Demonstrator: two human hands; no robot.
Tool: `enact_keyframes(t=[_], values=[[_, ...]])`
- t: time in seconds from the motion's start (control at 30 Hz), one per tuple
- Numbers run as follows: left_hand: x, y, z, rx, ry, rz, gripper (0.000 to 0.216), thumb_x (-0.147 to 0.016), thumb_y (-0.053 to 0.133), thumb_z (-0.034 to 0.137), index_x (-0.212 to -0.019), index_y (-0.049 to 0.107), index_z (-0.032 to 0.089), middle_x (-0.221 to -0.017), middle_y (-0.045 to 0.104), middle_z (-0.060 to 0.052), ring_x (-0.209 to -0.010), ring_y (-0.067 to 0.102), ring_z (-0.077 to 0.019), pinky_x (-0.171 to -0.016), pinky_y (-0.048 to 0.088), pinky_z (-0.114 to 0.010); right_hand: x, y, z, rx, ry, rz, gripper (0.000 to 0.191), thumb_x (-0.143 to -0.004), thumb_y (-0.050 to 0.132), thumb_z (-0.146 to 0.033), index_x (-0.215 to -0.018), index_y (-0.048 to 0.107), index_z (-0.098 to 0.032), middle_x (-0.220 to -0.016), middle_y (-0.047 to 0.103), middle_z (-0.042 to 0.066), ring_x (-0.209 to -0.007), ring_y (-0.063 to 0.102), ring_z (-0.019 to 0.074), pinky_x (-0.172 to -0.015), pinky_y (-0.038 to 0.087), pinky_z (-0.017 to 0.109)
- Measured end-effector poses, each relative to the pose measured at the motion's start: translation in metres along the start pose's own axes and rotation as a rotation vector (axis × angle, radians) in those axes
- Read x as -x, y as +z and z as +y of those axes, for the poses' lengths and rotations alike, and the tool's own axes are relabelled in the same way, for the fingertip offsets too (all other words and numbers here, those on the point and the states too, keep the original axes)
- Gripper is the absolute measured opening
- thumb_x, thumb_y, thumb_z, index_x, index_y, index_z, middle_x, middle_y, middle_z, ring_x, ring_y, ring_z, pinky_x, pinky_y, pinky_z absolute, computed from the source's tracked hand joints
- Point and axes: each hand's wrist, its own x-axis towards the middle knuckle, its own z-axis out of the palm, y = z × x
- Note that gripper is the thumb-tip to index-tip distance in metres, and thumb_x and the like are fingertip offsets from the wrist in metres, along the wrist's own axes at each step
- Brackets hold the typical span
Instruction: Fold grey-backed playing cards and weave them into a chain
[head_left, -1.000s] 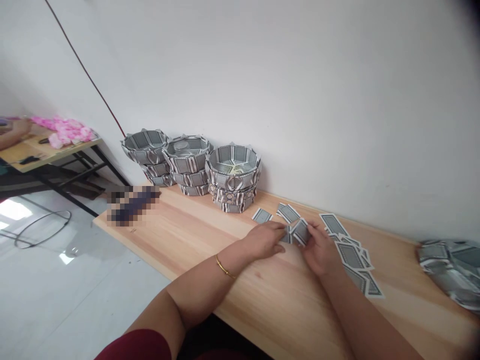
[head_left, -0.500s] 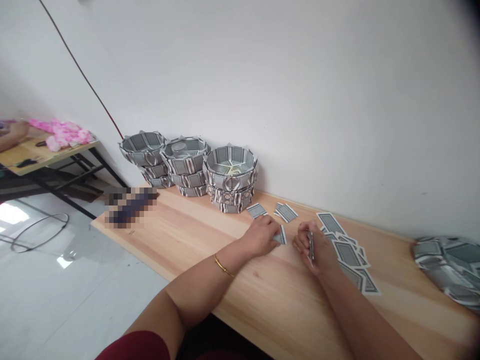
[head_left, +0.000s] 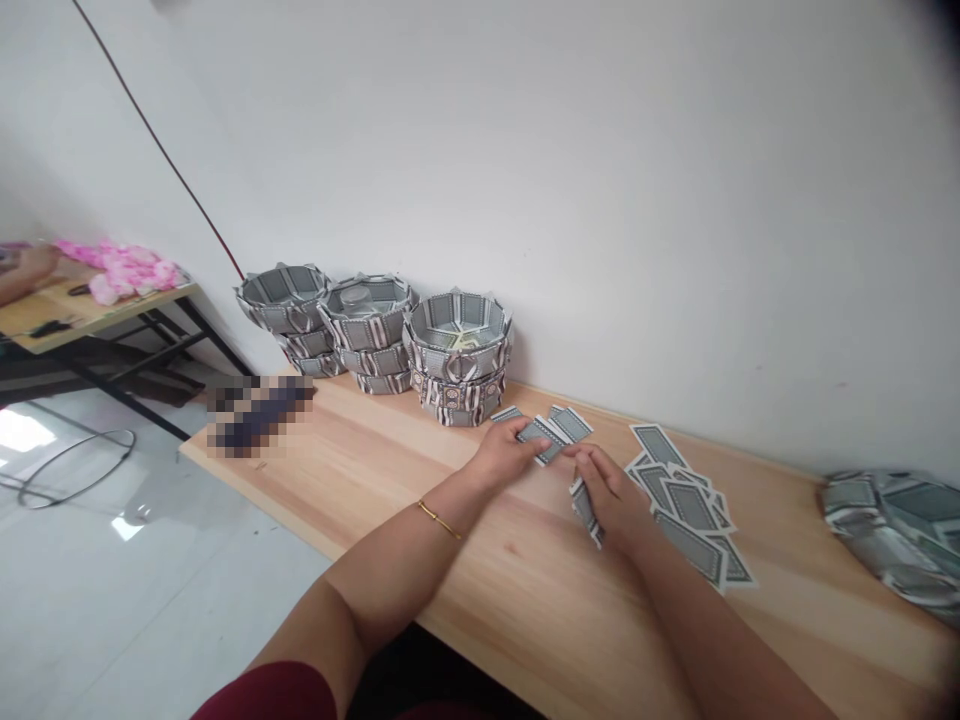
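Over the wooden table [head_left: 480, 570], left fingers [head_left: 535, 447] pinch a grey, white-banded card [head_left: 541, 430] and right fingers [head_left: 598, 478] clasp a similar piece [head_left: 586, 513].

One head-worn view, forward and down over a near tabletop [head_left: 375, 450] and wall [head_left: 615, 200]

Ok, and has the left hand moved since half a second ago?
Yes: judged against the stack of bowls beside it, the left hand has shifted up and to the left in the picture, closer to the stack.

grey patterned card [head_left: 541, 438]: held, tilted | lower card [head_left: 586, 512]: held, steeply angled | loose cards [head_left: 691, 508]: flat, overlapping
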Motion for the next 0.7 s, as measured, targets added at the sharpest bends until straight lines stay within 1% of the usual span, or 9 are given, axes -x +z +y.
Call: enact_keyframes(t=[0.1,0.2,0.3,0.4,0.5,0.6,0.7], values=[[0.0006,0.0017,-0.0032,0.092,-0.019,-0.094,0.032,-0.065,0.069,0.037,-0.083,0.062,0.011,-0.076,0.058,0.0,-0.067,0.049,-0.0101,-0.067,0.038,-0.022,0.0013,0.0,-0.002,0.1,-0.046,-0.035,0.035,-0.09,0.034,-0.05,-0.085,0.055,-0.022,-0.059,0.052,-0.002,-0.055,0.05,0.0151,-0.054,0.038,0.025],[0.0025,0.004,-0.004,0.073,-0.021,-0.196,0.034,-0.061,0.073,0.038,-0.078,0.061,0.011,-0.068,0.055,0.002,-0.063,0.046,-0.0088,-0.062,0.036,-0.021,0.0013,0.0004,-0.0006,0.125,-0.082,-0.032,0.032,-0.09,0.033,-0.046,-0.082,0.052,-0.022,-0.062,0.053,-0.002,-0.058,0.05,0.0152,-0.055,0.038,0.025],[0.0041,0.0048,-0.0023,-0.002,-0.001,-0.188,0.033,-0.062,0.071,0.04,-0.074,0.06,0.012,-0.063,0.052,0.003,-0.06,0.044,-0.0082,-0.06,0.035,-0.02,0.0012,0.0009,0.0002,0.139,-0.125,-0.081,0.028,-0.091,0.033,-0.042,-0.082,0.051,-0.022,-0.063,0.052,-0.002,-0.059,0.05,0.015,-0.056,0.038,0.025],[0.005,0.0045,0.0008,-0.034,0.034,-0.177,0.033,-0.068,0.066,0.044,-0.075,0.061,0.012,-0.065,0.054,0.001,-0.063,0.046,-0.009,-0.064,0.037,-0.021,0.0017,0.0021,0.0009,0.129,-0.174,-0.156,0.026,-0.091,0.035,-0.04,-0.077,0.048,-0.021,-0.062,0.048,-0.003,-0.058,0.047,0.014,-0.056,0.036,0.024],[0.0055,0.0043,0.0037,-0.015,0.057,-0.201,0.035,-0.068,0.066,0.046,-0.075,0.063,0.012,-0.07,0.059,-0.001,-0.068,0.05,-0.0109,-0.069,0.039,-0.023,0.0025,0.0036,0.0027,0.105,-0.202,-0.209,0.029,-0.091,0.035,-0.039,-0.07,0.042,-0.021,-0.059,0.042,-0.004,-0.056,0.043,0.0127,-0.054,0.034,0.023],[0.0062,0.0044,0.0053,0.004,0.036,-0.237,0.037,-0.064,0.068,0.047,-0.074,0.064,0.012,-0.075,0.062,-0.003,-0.072,0.053,-0.0125,-0.073,0.04,-0.025,0.0034,0.0048,0.0038,0.077,-0.217,-0.234,0.033,-0.091,0.035,-0.039,-0.064,0.038,-0.021,-0.058,0.039,-0.004,-0.056,0.04,0.012,-0.053,0.032,0.023],[0.0071,0.0045,0.0059,0.047,0.012,-0.25,0.037,-0.063,0.07,0.047,-0.074,0.064,0.011,-0.074,0.063,-0.003,-0.071,0.053,-0.0119,-0.073,0.041,-0.024,0.0046,0.0048,0.0018,0.053,-0.214,-0.225,0.035,-0.091,0.036,-0.04,-0.062,0.036,-0.021,-0.057,0.038,-0.004,-0.056,0.039,0.0117,-0.052,0.032,0.022]])
